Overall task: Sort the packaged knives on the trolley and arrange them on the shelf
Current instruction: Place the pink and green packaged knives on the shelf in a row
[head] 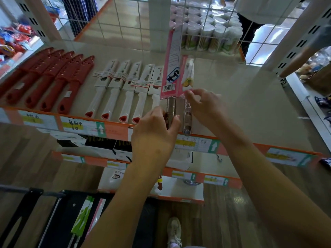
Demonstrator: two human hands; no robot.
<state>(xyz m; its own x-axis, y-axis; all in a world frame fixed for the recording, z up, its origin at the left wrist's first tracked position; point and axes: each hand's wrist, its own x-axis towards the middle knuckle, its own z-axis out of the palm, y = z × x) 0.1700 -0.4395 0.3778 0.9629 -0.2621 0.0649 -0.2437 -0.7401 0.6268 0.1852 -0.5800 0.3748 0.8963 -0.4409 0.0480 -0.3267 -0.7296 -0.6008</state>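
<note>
Gripping metal handle of pink-carded knife (171,68) in my left hand (154,138), fingers wrapped round it, card end standing up and away from me over front of shelf (250,97). My right hand (206,104) just beside, fingertips pinching near edge of second pink knife (188,74), which lies flat on shelf, handle toward me. Its long axis runs front to back, same as white knives (125,86) at left. Likely slot: gap between white row and laid one, right under held pack. Left hand nearer, so tip card forward and down. More packs on trolley (57,226) below.
</note>
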